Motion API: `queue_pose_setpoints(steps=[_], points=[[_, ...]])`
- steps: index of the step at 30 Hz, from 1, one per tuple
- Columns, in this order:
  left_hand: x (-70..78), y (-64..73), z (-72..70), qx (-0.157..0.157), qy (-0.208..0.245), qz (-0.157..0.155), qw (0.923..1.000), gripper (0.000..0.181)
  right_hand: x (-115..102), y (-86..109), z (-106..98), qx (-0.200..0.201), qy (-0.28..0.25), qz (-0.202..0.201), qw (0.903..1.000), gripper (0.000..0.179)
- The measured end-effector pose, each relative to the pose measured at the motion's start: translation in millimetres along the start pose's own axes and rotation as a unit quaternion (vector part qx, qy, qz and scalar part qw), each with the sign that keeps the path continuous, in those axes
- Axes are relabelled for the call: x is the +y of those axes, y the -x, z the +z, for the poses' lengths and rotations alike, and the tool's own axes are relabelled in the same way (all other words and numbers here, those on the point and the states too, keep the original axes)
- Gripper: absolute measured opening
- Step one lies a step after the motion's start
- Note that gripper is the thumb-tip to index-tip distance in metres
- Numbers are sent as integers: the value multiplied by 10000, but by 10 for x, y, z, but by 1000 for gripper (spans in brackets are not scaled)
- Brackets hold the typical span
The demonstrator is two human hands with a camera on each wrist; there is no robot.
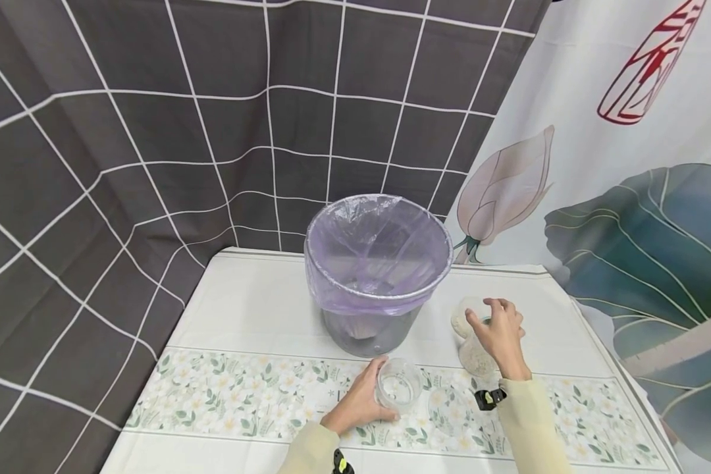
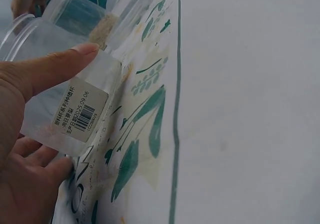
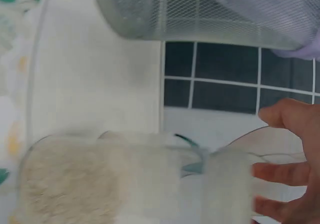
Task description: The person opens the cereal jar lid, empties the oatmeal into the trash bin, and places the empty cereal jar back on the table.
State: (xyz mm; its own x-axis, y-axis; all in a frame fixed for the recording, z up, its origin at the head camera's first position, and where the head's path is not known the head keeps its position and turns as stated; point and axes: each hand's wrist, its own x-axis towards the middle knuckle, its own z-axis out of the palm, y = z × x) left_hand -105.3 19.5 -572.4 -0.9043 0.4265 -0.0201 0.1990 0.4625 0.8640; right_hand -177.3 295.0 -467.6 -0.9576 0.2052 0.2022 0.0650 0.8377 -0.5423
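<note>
My left hand grips a clear plastic cup with thumb and fingers around its side, close over the flowered cloth. A printed label with a barcode faces the left wrist camera; no contents show in the cup. To the right, my right hand hovers at the top of a clear jar partly filled with pale grains, thumb and fingers spread. In the right wrist view, fingertips are right at the jar's whitish upper end. A second rounded container with pale contents stands just behind.
Behind the hands stands a mesh wastebasket lined with a purple plastic bag. A faint clear round piece lies on the flowered band of the tablecloth. A dark checked curtain hangs at the back and left.
</note>
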Motion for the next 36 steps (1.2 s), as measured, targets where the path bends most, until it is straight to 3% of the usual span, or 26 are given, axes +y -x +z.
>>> queue_pose_setpoints(steps=[5,9,16,27,36], points=[[33,8,-19,-19,78,74,9999,117,98,147,63,165,343,85,9992,61],[78,26,-35,-25,70,127,9999,120,125,248,106,231,638,392,9969,70],[208,39,-80,209,193,265,9992,119,122,324,152,418,768,601,9944,70],[465,2,-137,408,-19,317,9987,109,100,400,119,413,514,830,9944,71],[622,-76,-120,719,-343,811,9935,101,-115,490,-44,519,198,783,9954,73]])
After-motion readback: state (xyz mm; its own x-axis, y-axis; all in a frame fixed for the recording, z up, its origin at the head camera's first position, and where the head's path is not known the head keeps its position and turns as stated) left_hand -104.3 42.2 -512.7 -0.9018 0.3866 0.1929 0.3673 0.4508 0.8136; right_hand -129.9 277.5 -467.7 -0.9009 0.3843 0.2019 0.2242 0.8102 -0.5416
